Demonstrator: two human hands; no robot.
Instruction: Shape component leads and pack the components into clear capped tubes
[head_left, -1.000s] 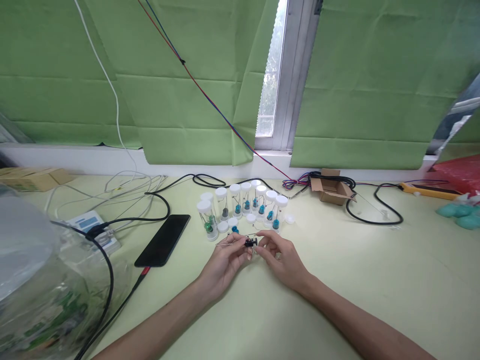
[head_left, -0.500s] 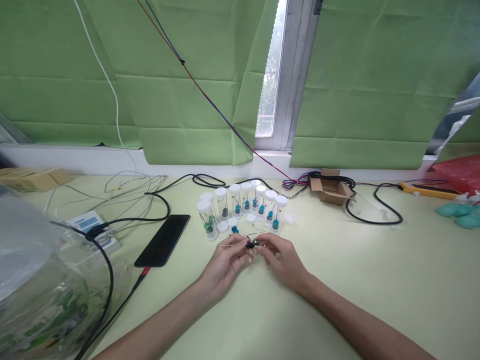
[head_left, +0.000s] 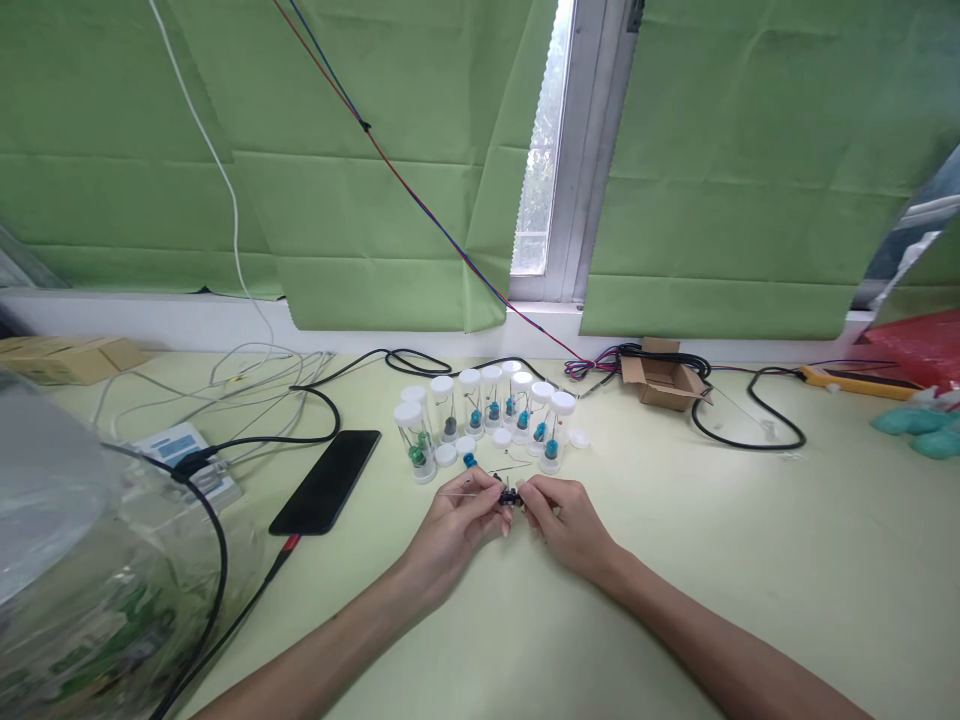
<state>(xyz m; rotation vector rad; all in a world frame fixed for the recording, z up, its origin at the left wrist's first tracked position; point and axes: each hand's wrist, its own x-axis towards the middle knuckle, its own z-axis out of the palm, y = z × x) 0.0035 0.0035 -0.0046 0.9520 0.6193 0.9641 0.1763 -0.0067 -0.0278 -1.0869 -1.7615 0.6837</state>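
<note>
Between my two hands is a small black part (head_left: 511,497) with thin metal wires; its exact kind is too small to make out. The fingertips of my left hand (head_left: 461,515) are closed on its left side, and a thin wire sticks out leftward there. My right hand (head_left: 568,515) pinches the part's right end. Just beyond my fingers lie a small blue piece (head_left: 470,460) and a thin bent wire (head_left: 514,466). Behind them stand several clear vials (head_left: 551,432) with white caps, holding blue, grey or green pieces on wires.
Loose white caps (head_left: 446,455) lie by the vials. A black phone (head_left: 326,483) on a cable is to the left, near a clear plastic bag (head_left: 97,600). At the back right sit an open cardboard box (head_left: 664,385), black cable loops and a yellow tool (head_left: 859,381).
Both hands have shifted slightly, and the black part has moved a little right and toward me. The right fingers have closed up more at its right end.
</note>
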